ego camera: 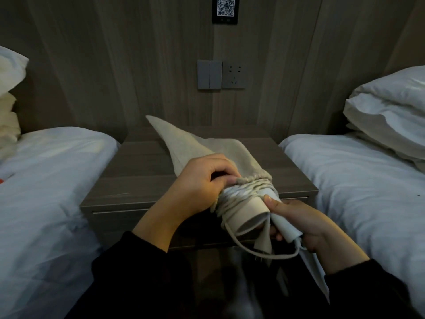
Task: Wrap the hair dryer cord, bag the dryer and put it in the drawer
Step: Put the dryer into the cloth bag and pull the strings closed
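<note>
A white hair dryer (pixel 249 210) is held above the front edge of the nightstand (pixel 138 166), its barrel end facing me. Its pale cord (pixel 241 192) is wound in several turns around the body, and a loose loop hangs below. A beige cloth bag (pixel 195 146) covers the far end of the dryer, its mouth bunched at the coils and its tip pointing back left. My left hand (pixel 207 180) grips the bag's rim against the dryer. My right hand (pixel 299 226) holds the dryer's folded handle, thumb on the barrel.
The nightstand's drawer front (pixel 110 217) looks closed below the top. White beds flank it, one at the left (pixel 46 180) and one at the right (pixel 356 180), with pillows (pixel 391 111). Wall switches and a socket (pixel 233 74) sit above.
</note>
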A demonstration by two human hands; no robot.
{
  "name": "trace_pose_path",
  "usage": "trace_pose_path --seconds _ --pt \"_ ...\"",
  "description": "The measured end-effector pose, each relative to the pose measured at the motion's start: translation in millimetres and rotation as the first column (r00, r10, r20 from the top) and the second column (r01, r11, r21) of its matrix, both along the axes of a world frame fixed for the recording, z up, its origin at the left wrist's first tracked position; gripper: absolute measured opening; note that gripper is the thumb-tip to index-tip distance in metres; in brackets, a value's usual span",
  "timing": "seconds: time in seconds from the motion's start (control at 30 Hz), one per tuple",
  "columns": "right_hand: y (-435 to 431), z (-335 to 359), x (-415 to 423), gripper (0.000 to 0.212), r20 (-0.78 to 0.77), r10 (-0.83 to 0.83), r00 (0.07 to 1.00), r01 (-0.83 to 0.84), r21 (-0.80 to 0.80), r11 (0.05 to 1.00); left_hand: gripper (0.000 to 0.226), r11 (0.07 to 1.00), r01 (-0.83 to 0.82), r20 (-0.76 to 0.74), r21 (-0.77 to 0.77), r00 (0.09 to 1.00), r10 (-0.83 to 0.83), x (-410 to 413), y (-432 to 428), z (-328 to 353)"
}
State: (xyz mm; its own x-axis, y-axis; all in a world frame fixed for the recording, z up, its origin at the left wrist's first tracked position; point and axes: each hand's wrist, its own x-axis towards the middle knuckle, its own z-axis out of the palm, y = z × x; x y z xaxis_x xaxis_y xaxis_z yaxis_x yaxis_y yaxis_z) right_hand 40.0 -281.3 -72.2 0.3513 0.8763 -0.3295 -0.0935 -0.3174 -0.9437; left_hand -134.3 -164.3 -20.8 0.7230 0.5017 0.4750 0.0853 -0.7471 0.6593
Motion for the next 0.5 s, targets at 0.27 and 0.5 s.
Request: trace_pose_path --seconds 0.27,0.5 --pt "3.4 -4.1 6.3 0.046 -0.255 -0.169 0.952 0.156 -0.07 0.985 0.022 0.98 -0.154 -0.082 0.122 0.983 0.165 -3.8 9.1 -9.3" --pt "8.2 -5.4 0.4 0.04 -0.365 -0.216 0.906 0.211 -0.054 0.976 0.02 0.895 -0.421 -0.344 0.146 0.827 0.445 3.5 4.3 -14.2"
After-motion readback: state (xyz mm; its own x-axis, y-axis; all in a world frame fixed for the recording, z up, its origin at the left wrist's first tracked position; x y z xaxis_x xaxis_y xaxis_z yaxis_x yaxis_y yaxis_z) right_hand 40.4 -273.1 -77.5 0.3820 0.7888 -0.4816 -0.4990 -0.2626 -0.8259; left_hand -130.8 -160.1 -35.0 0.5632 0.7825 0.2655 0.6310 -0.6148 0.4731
